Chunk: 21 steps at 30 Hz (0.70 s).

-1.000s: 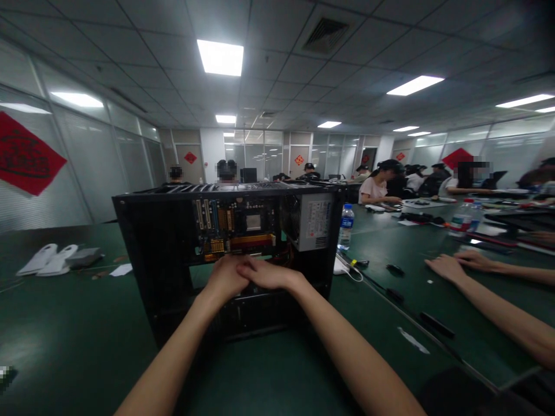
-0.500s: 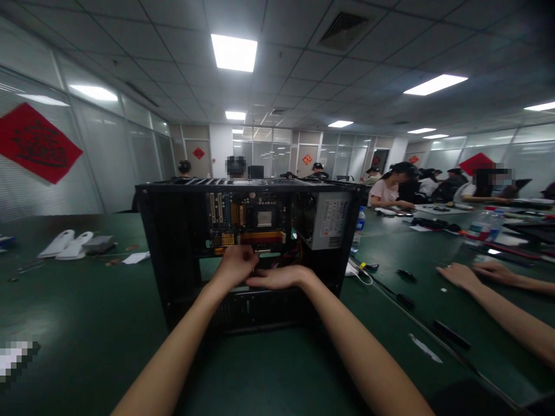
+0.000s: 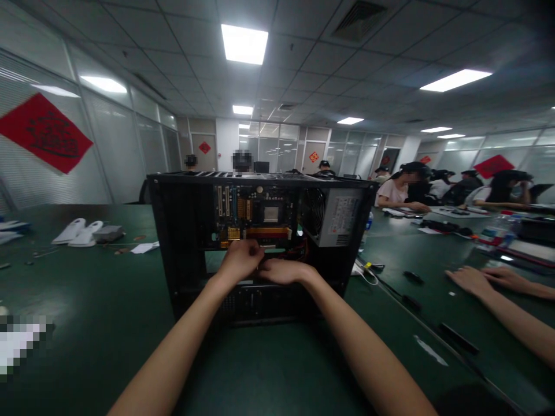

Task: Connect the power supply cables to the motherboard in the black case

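Note:
A black computer case (image 3: 260, 320) stands open-sided on the green table. Inside it are a motherboard (image 3: 271, 199) with gold and orange slots at the upper middle, and a silver power supply (image 3: 340, 219) with a fan at the upper right. My left hand (image 3: 240, 260) is closed just below the slots, its fingers curled together. Close on its right, my right hand (image 3: 284, 271) has its fingers bent toward the left one. Whatever they hold is too small and hidden to name. Dark and reddish cables (image 3: 299, 249) hang behind my right hand.
White objects (image 3: 78, 232) and a grey block (image 3: 108, 233) lie at the left. A white cable (image 3: 368, 279), a black bar (image 3: 458, 338) and bottles (image 3: 505, 228) are at the right. Another person's hands (image 3: 470, 280) rest on the table's right side.
The view has shifted, so the case appears slightly right and higher. My right hand's fingers, flatter and extended before, are now more bent beside my left hand.

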### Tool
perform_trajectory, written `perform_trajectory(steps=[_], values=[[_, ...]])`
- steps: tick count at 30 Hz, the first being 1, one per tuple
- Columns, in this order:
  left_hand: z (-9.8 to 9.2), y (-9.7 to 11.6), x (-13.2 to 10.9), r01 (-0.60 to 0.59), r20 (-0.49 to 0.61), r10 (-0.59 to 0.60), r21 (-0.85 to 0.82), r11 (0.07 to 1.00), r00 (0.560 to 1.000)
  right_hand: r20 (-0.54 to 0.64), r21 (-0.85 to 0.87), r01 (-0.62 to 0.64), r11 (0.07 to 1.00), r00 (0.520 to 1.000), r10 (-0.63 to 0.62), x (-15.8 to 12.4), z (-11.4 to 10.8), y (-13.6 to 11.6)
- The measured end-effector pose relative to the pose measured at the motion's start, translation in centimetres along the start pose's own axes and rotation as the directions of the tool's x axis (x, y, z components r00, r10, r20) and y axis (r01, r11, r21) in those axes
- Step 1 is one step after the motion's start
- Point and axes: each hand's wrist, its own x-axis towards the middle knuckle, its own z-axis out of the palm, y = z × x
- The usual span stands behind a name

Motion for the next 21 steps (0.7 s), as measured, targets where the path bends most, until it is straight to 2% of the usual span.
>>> perform_trajectory(steps=[2, 5, 8, 11, 13, 15, 19, 21], values=[[-0.4, 0.2, 0.0, 0.035, 0.076, -0.028, -0.097, 0.995, 0.997, -0.043, 0.081, 0.029, 0.996, 0.999, -0.026, 0.1, -0.2, 0.0], [-1.5, 1.0, -0.2, -0.009, 0.184, 0.058, -0.258, 0.966, 0.981, -0.256, 0.246, 0.076, 0.966, 0.967, -0.012, 0.5, -0.8, 0.0], [-3.3, 2.1, -0.6, -0.095, 0.123, 0.146, -0.352, 0.931, 0.982, -0.425, 0.427, 0.107, 0.898, 0.900, 0.095, 0.5, -2.0, -0.4], [-5.1, 3.1, -1.0, -0.090, 0.077, 0.128, -0.375, 0.922, 0.989, -0.502, 0.543, 0.189, 0.818, 0.854, 0.137, -0.4, -3.5, -1.7], [-6.2, 3.5, -1.4, -0.098, 0.092, 0.139, -0.359, 0.928, 0.986, -0.555, 0.573, 0.279, 0.771, 0.824, 0.114, -1.5, -4.5, -3.1], [-7.3, 3.8, -1.8, -0.110, 0.153, 0.169, -0.333, 0.936, 0.974, -0.602, 0.595, 0.368, 0.714, 0.793, 0.094, -2.8, -5.3, -4.6], [-9.9, 4.4, -2.9, -0.144, 0.327, 0.220, -0.241, 0.960, 0.919, -0.648, 0.622, 0.470, 0.627, 0.758, 0.074, -5.8, -6.7, -7.2], [-11.3, 4.7, -3.5, -0.194, 0.456, 0.286, -0.238, 0.952, 0.842, -0.667, 0.619, 0.494, 0.611, 0.742, 0.076, -7.0, -7.3, -8.0]])
